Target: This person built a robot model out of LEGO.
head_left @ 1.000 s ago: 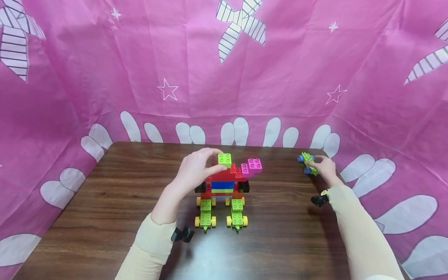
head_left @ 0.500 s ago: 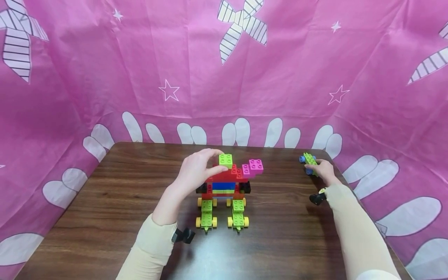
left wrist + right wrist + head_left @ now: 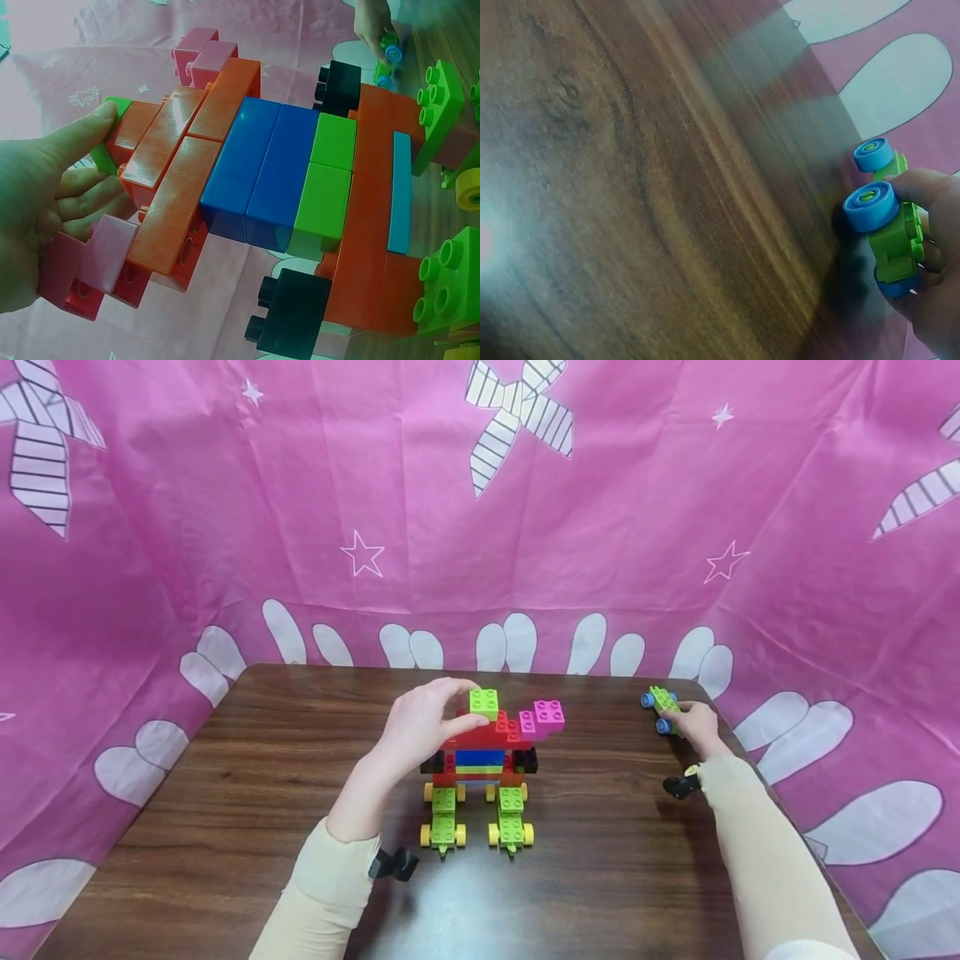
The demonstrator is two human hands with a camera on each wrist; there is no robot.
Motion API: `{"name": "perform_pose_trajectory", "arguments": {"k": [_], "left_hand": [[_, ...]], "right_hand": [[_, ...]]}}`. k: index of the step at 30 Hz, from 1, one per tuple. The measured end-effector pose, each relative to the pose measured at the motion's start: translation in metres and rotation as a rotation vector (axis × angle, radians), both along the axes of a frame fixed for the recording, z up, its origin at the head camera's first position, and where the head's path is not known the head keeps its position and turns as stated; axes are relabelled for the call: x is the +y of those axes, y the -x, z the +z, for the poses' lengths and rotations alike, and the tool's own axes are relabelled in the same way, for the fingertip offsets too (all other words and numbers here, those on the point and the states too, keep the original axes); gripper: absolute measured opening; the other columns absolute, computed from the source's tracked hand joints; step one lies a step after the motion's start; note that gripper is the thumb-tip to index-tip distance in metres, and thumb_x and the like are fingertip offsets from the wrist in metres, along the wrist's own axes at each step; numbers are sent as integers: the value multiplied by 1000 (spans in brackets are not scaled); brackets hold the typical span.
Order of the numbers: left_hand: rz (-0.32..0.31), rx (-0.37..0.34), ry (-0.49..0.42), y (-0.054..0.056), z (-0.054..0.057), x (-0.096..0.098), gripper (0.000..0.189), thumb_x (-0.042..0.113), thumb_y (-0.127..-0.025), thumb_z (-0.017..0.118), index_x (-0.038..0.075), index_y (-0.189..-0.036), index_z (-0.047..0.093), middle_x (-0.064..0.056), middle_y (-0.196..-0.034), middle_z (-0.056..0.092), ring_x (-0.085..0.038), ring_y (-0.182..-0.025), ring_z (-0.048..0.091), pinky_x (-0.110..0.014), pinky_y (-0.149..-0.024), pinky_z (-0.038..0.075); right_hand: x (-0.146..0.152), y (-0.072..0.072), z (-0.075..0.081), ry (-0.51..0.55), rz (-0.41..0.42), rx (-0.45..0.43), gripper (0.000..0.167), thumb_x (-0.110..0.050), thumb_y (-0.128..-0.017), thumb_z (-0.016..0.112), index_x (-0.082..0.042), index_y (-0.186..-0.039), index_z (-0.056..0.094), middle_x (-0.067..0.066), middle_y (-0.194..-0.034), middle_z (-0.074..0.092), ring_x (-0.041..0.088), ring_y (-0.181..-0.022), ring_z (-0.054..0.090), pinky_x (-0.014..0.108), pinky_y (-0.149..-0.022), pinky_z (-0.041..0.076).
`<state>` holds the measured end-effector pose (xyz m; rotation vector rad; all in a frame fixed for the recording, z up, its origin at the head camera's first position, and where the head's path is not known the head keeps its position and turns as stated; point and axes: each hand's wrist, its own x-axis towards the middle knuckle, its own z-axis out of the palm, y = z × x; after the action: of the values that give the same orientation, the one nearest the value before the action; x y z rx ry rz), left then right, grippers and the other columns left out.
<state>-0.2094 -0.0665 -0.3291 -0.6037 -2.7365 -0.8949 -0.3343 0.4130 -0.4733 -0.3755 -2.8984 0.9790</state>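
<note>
My left hand [image 3: 416, 722] pinches the lime green brick [image 3: 483, 703] on top of an upright toy-brick figure, thumb on the near side. The figure has red bricks [image 3: 487, 739], a blue middle [image 3: 259, 176], pink stepped bricks [image 3: 547, 714] and black side bricks [image 3: 527, 761]. It stands on two green wheeled bases [image 3: 512, 827] with yellow wheels. Pink bricks on its other side are hidden by my left hand in the head view. At the far right, my right hand [image 3: 697, 728] grips a green toy car base [image 3: 896, 251] with blue wheels [image 3: 871, 206].
The brown wooden table [image 3: 285, 793] lies beneath everything. A pink printed curtain [image 3: 420, 510] hangs behind and along both sides. The car base is close to the table's back right corner. A black wrist camera [image 3: 393, 864] sits on each cuff.
My right fingers have shifted slightly on the car base. My left hand keeps its hold on the green brick, and the brick figure stays in place.
</note>
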Motion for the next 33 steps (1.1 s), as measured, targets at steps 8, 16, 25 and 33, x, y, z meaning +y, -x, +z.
{"name": "perform_pose_trajectory", "arguments": {"k": [8,16,25,33], "left_hand": [[-1,1,0,-2,1,-1,47,42,-84,75,16,-122,66,-3,-117,70,-21,-101,65,-42,-86,54],[-12,-5,-1,-4,1,-1,47,41,-84,75,15,-122,65,-4,-119,69,-22,-103,65,-43,-87,54],[-33,-14,2,-6,2,-2,48,40,-85,75,14,-123,65,-4,-121,69,-22,-105,65,-43,-90,53],[-46,5,6,-6,1,-3,49,40,-86,74,14,-126,64,-5,-125,67,-23,-109,64,-43,-94,53]], "right_hand": [[-15,-7,14,15,19,112,58,-28,-93,63,15,-130,52,35,-125,57,39,-107,52,38,-84,44],[-41,-13,34,48,40,218,56,-33,-90,68,8,-127,60,29,-118,65,26,-97,55,17,-72,42],[-90,-25,77,143,144,241,56,-29,-89,68,7,-130,57,30,-120,63,0,-72,56,15,-63,48],[-138,-34,122,113,248,295,52,-28,-85,74,2,-126,63,25,-112,68,6,-79,55,13,-62,47]]}}
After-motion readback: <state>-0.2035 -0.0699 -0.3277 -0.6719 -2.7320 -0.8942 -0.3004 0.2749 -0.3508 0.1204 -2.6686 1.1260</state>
